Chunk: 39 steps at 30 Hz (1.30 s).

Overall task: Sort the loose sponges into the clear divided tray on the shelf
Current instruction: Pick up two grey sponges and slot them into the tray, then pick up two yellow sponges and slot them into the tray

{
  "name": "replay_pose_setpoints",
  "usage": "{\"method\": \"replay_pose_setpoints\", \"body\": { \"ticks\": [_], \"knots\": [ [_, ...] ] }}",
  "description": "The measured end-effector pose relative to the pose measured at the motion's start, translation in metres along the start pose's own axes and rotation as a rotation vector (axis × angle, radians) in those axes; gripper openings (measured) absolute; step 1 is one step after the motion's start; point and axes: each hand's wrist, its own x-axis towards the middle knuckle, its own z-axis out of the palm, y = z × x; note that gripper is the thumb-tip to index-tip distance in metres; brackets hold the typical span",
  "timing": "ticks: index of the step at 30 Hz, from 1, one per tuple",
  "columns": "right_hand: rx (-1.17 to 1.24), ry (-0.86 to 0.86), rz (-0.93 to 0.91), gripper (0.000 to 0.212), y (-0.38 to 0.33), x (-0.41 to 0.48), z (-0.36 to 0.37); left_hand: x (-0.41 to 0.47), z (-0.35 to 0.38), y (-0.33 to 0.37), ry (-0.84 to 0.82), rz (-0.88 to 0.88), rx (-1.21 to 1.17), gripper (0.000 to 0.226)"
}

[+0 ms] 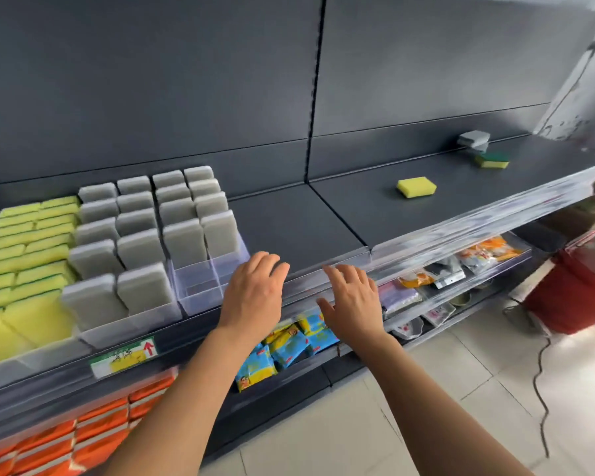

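Note:
A clear divided tray (200,286) stands on the dark shelf (289,228) at the left, with rows of upright grey sponges (141,242) in it and bare front compartments at its right. Yellow-green sponges (24,249) fill the tray further left. Loose on the shelf to the right lie a yellow sponge (416,187), a green-topped yellow sponge (492,160) and two stacked grey sponges (473,139). My left hand (255,290) hovers with relaxed fingers at the shelf's front edge beside the tray, holding nothing. My right hand (354,300) is spread next to it, also holding nothing.
A clear price rail (461,231) runs along the shelf front. Below are blue-yellow packets (282,345), orange packs (83,431) and mixed packets (461,269). A red bucket (577,290) and a black cable (540,389) are on the tiled floor at the right.

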Motion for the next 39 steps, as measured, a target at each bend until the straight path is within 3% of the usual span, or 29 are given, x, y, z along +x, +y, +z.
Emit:
{"method": "replay_pose_setpoints", "body": {
  "ticks": [10,18,34,39],
  "knots": [
    [-0.077,-0.024,0.121,0.057,0.162,0.0,-0.028,0.088,0.065,0.133,-0.083,0.094,-0.058,0.034],
    [-0.089,-0.003,0.208,0.05,0.261,0.011,-0.043,0.153,0.113,0.201,-0.1,0.123,-0.088,0.035],
    [-0.087,-0.009,0.308,0.053,0.404,0.153,-0.036,0.356,0.209,0.233,-0.111,0.106,-0.103,0.04],
    [-0.083,0.022,0.327,0.049,0.44,0.219,-0.035,0.422,0.245,0.223,-0.262,-0.011,0.004,0.048]
  ]
}}
